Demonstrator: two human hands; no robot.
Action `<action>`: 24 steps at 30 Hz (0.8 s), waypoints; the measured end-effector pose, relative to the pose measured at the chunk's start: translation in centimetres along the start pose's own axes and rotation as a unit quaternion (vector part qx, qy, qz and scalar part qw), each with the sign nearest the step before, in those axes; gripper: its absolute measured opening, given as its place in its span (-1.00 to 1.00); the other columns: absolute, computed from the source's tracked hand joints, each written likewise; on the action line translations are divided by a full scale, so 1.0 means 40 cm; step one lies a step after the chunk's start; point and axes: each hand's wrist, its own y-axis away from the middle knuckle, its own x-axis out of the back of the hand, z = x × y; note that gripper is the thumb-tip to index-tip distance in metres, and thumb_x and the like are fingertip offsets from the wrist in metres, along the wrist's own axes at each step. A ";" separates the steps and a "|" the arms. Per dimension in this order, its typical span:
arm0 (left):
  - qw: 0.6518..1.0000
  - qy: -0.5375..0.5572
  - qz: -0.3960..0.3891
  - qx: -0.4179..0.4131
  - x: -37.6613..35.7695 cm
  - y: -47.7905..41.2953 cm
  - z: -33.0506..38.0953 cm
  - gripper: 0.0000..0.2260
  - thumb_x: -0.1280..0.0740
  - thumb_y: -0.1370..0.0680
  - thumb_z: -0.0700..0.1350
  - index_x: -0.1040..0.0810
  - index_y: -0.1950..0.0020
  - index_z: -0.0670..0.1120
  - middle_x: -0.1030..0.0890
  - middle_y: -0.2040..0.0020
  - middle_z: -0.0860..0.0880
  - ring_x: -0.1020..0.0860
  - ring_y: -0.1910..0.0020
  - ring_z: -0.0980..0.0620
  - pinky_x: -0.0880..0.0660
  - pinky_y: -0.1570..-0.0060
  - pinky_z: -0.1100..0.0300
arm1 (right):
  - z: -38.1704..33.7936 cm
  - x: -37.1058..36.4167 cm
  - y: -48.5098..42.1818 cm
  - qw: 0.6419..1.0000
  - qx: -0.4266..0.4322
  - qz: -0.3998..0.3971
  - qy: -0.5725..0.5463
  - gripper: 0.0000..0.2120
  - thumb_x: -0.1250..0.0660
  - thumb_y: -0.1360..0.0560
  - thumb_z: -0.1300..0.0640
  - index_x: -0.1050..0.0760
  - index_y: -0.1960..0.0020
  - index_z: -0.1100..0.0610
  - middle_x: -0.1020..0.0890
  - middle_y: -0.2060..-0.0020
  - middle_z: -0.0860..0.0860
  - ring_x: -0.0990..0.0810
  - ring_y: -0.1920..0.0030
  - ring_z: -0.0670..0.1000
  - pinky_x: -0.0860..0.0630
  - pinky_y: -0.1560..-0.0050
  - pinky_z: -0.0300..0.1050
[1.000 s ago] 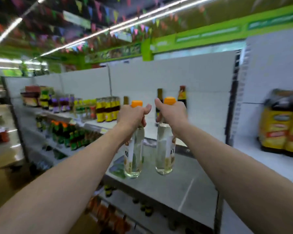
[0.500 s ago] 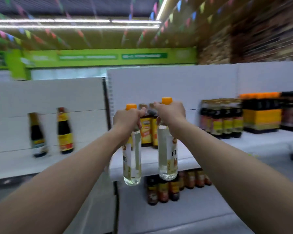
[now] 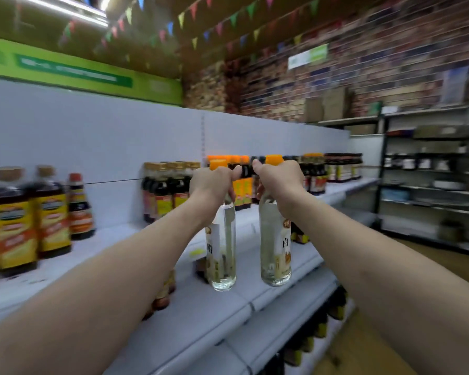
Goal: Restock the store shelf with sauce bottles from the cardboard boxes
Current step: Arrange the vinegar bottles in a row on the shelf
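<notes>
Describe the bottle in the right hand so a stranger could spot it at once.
Find the long white shelf lined with dark sauce bottles. In front of it hang two clear, orange-capped bottles held by the neck. The right bottle, in the right hand, is nearer the brick wall and turns its white label more to the camera than the left bottle.

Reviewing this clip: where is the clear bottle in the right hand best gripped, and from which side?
By the slim neck just under the orange cap, from above, as the right hand wraps it. The clear bottle hangs upright, the wider cap should stop slipping, and the base is free for setting on the shelf.
</notes>
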 end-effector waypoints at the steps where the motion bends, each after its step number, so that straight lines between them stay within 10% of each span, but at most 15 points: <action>1: 1.000 0.010 -0.017 0.004 -0.058 -0.017 0.002 -0.43 -0.42 -0.56 0.03 -0.50 0.65 -0.09 -0.62 0.45 -0.06 -0.53 0.20 -0.02 -0.46 0.10 0.05 | 0.022 0.037 -0.034 1.000 -0.004 0.014 0.007 -0.47 -0.47 -0.53 -0.07 -0.26 0.45 0.06 -0.38 0.65 -0.08 -0.39 0.48 0.07 -0.31 0.36 -0.11; 5: 0.995 0.051 -0.083 0.005 -0.271 -0.081 0.010 -0.45 -0.42 -0.59 -0.05 -0.52 0.62 -0.14 -0.74 0.23 0.00 -0.56 0.01 0.10 -0.34 0.25 0.22 | 0.103 0.161 -0.159 0.998 -0.030 0.062 0.013 -0.52 -0.48 -0.50 -0.05 -0.29 0.43 0.02 -0.44 0.51 -0.02 -0.43 0.38 0.09 -0.40 0.26 -0.05; 12: 0.983 0.077 -0.167 -0.010 -0.553 -0.221 0.003 -0.55 -0.45 -0.55 0.06 -0.62 0.39 -0.26 -0.62 0.46 -0.05 -0.50 0.32 0.06 -0.33 0.25 0.13 | 0.232 0.290 -0.340 0.987 -0.054 0.140 0.050 -0.70 -0.45 -0.43 -0.08 -0.51 0.35 0.08 -0.62 0.47 0.10 -0.62 0.37 0.14 -0.51 0.29 -0.03; 24: 0.952 0.108 -0.282 -0.051 -0.981 -0.525 -0.015 -0.53 -0.50 -0.36 0.17 -0.46 0.59 -0.07 -0.64 0.40 -0.14 -0.57 0.26 -0.13 -0.52 0.03 -0.07 | 0.372 0.412 -0.684 0.946 -0.090 0.297 0.096 -0.71 -0.46 -0.43 0.11 -0.45 0.40 0.09 -0.56 0.48 0.06 -0.55 0.39 0.11 -0.52 0.33 -0.10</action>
